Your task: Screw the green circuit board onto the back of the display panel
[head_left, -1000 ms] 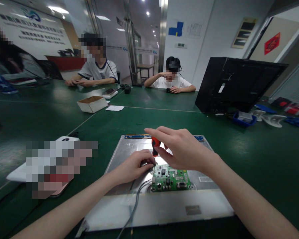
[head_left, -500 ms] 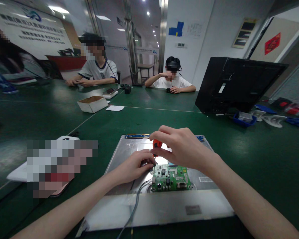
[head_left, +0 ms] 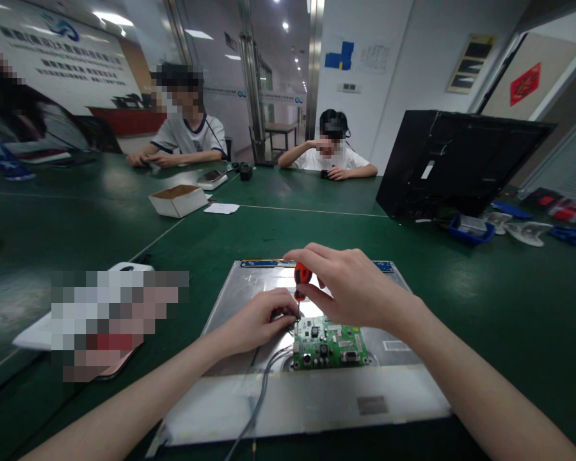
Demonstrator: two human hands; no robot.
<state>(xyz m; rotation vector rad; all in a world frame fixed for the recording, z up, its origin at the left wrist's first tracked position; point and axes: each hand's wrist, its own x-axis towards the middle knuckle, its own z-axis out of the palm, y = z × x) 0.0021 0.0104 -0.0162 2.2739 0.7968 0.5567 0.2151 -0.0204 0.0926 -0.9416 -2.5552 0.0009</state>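
Observation:
My right hand (head_left: 358, 285) holds a small screwdriver (head_left: 302, 274) with a red and black handle, its shaft pointing down. The tip meets the upper left corner of a green circuit board (head_left: 330, 344). Beside that tip, my left hand (head_left: 264, 320) has its fingers curled and pinched together; what lies between them is hidden. Under both hands is a flat metal-backed display panel (head_left: 393, 390), and the board sits on its back. Grey cables (head_left: 260, 397) run from the board's left side over the panel's near edge.
A black monitor (head_left: 456, 163) stands at the right, with a blue tray (head_left: 470, 230) by its base. Phones (head_left: 120, 346) lie to the left, partly blurred out. Farther back is an open white box (head_left: 178, 202). Several people sit around the green table (head_left: 278, 224).
My right index finger and thumb have shifted around the screwdriver handle, and more of the handle shows. My left hand has stayed in place.

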